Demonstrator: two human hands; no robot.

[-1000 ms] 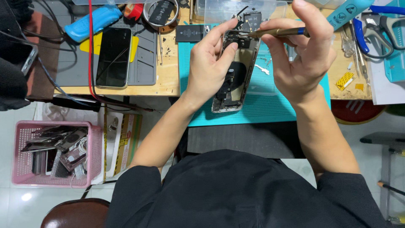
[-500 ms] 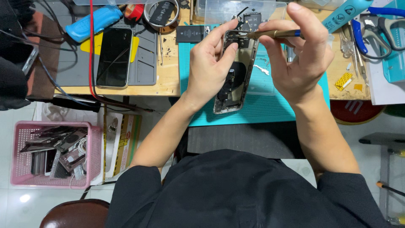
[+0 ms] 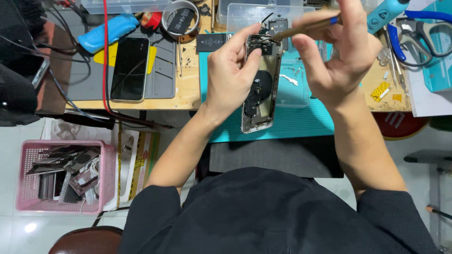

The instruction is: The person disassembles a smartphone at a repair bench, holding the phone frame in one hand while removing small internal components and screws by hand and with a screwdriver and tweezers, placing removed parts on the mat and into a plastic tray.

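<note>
The left hand (image 3: 233,75) pinches the open phone (image 3: 260,89) upright-tilted above the teal mat (image 3: 301,124) near the table's middle, while the right hand (image 3: 341,51), fingers curled, grips a screwdriver (image 3: 301,29) whose tip touches the phone's far end, with a whole black phone (image 3: 129,68) lying well left.

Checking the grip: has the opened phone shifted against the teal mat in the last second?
Yes. The opened phone in the left hand has tilted up, its lower end swinging slightly right on the teal mat.

Phone (image 3: 129,68) left of opened handset (image 3: 260,89), on mat (image 3: 301,124).
</note>
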